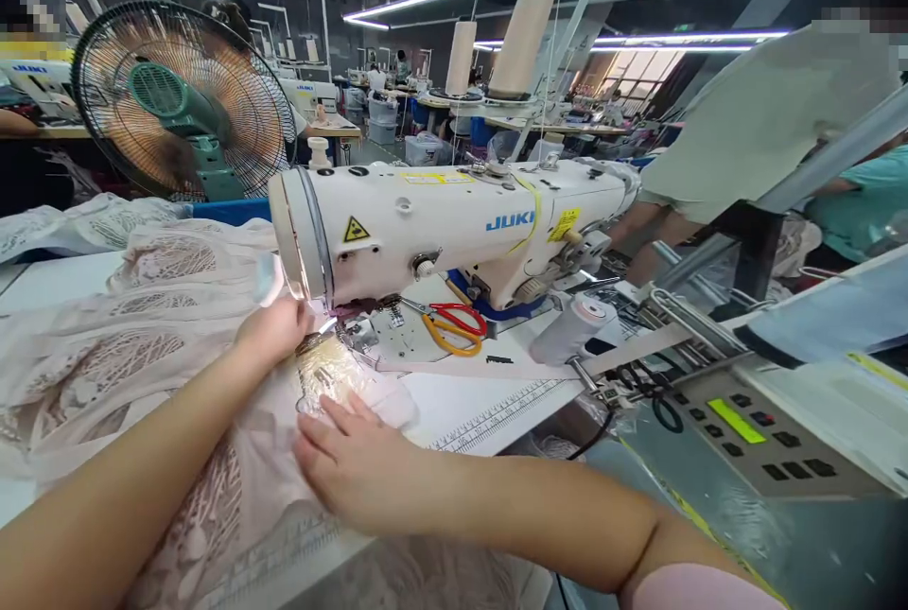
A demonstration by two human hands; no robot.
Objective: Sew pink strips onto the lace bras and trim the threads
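Note:
A pale pink fabric with lace panels (152, 345) spreads over the table and under the head of a white JUKI sewing machine (383, 222). My left hand (273, 331) is closed close beside the needle area; what its fingers hold is hidden. Flat on the fabric, just in front of the presser foot, lies my right hand (365, 473) with its fingers apart. Between the hands and the foot there is a shiny, cream-coloured lace patch (327, 369). Light from the machine head falls on this spot.
Red- and orange-handled scissors (454, 328) lie beside the machine bed. A grey thread cone (576, 326) stands to the right, near a control panel (738, 421). A large fan (184, 99) is at the back left. Another person's pale garment (773, 118) shows at right.

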